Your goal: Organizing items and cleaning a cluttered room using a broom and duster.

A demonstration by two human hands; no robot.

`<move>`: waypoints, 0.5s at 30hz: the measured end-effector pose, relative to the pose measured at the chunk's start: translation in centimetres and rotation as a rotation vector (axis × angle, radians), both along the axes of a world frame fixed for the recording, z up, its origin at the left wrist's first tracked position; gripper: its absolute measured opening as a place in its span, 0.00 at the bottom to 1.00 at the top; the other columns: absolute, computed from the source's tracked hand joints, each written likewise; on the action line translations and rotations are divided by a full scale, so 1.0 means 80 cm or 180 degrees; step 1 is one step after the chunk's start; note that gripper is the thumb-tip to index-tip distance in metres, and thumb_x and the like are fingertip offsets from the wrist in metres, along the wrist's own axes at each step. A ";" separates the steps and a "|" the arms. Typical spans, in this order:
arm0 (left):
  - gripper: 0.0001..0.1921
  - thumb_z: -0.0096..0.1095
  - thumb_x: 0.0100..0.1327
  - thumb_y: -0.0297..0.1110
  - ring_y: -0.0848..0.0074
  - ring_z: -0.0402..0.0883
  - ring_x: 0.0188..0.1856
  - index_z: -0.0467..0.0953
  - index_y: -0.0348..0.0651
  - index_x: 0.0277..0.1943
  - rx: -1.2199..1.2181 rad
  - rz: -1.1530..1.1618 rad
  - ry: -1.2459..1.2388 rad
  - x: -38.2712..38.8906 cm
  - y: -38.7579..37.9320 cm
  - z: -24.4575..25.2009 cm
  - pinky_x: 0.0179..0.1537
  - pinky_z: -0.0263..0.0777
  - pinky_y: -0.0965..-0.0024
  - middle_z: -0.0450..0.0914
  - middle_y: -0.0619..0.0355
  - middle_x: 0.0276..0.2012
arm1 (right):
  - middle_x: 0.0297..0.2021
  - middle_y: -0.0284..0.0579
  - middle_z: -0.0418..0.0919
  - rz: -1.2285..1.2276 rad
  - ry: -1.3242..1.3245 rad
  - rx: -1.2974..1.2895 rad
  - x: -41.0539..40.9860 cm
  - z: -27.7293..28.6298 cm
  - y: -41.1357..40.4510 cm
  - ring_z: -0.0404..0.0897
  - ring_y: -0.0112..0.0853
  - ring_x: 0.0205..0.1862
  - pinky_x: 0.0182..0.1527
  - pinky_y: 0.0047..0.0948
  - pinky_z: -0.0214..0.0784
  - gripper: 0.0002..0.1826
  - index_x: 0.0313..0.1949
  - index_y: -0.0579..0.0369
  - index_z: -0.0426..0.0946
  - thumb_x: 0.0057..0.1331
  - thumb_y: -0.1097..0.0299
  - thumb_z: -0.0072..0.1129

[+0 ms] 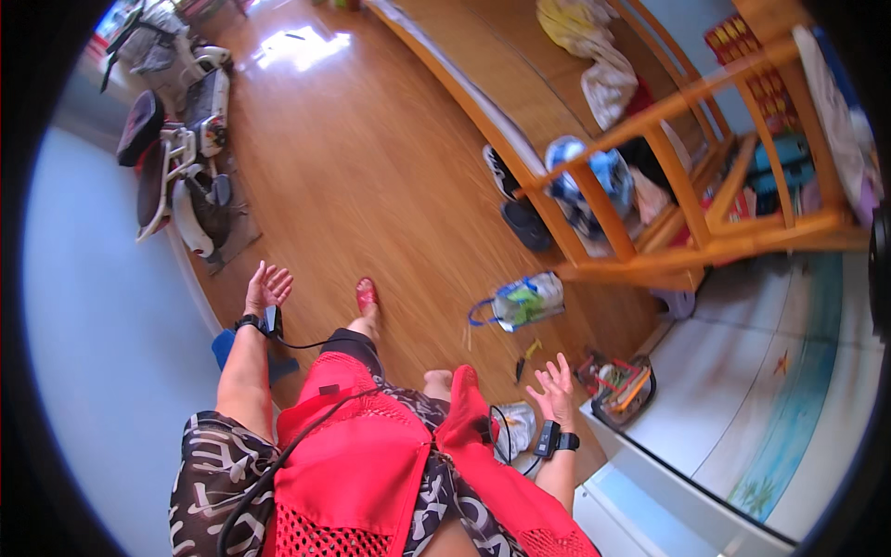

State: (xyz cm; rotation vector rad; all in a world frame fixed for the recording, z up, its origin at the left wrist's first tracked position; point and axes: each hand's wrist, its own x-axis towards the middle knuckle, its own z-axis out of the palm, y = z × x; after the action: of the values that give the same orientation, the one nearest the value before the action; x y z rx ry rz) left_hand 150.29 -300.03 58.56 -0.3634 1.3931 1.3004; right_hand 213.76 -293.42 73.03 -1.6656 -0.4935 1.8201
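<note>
My left hand (268, 287) is held out over the wooden floor (327, 181), palm up, fingers apart, with nothing in it. A strap with a small device (271, 322) circles that wrist, and a black cable runs from it to my body. On the other side my right hand (555, 391) also holds nothing, its fingers spread. It bears a similar strapped device (548, 438). Nearest to the right hand are a small yellow-and-black tool (527, 358) on the floor and a basket of mixed items (619, 388). A red slipper (367, 295) shows on one foot.
A white electric scooter (195, 202) stands by the left wall. To the right is a wooden bed frame (626, 268) with shoes (525, 224) beside it. An open shopping bag (530, 303) rests on the floor. A white cabinet (626, 512) is close on my right.
</note>
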 end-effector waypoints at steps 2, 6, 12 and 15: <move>0.38 0.57 0.58 0.62 0.62 0.74 0.56 0.60 0.45 0.63 0.0014 0.0489 0.0112 -0.059 -0.013 0.004 0.53 0.70 0.62 0.71 0.51 0.57 | 0.66 0.48 0.54 -0.0003 -0.0041 -0.0172 -0.048 -0.015 0.038 0.59 0.45 0.65 0.58 0.58 0.54 0.36 0.68 0.41 0.52 0.62 0.64 0.59; 0.39 0.53 0.60 0.63 0.62 0.73 0.56 0.59 0.42 0.64 0.0638 0.1172 -0.0141 -0.134 0.039 0.015 0.53 0.70 0.62 0.71 0.50 0.57 | 0.52 0.42 0.72 0.0579 -0.0480 -0.0475 -0.118 -0.057 0.119 0.73 0.36 0.53 0.50 0.42 0.63 0.28 0.61 0.48 0.63 0.64 0.59 0.59; 0.43 0.42 0.62 0.68 0.52 0.67 0.61 0.56 0.34 0.64 0.2124 0.1406 -0.0701 -0.207 0.213 0.072 0.60 0.63 0.53 0.65 0.42 0.61 | 0.48 0.39 0.76 0.1082 -0.0986 -0.0988 -0.189 -0.109 0.218 0.79 0.33 0.46 0.43 0.36 0.64 0.23 0.57 0.45 0.67 0.63 0.60 0.58; 0.40 0.39 0.64 0.66 0.52 0.64 0.63 0.61 0.34 0.62 0.2352 0.1328 -0.0775 -0.250 0.282 0.087 0.62 0.61 0.53 0.65 0.42 0.62 | 0.46 0.37 0.77 0.1317 -0.1320 -0.1068 -0.213 -0.134 0.281 0.78 0.33 0.47 0.45 0.42 0.63 0.20 0.53 0.45 0.70 0.64 0.54 0.58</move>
State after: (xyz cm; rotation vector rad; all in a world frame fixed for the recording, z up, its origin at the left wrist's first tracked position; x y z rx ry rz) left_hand 130.30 -277.50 65.48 -0.2928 0.5745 1.9326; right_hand 196.69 -270.96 62.29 -2.3338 -0.7908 1.9195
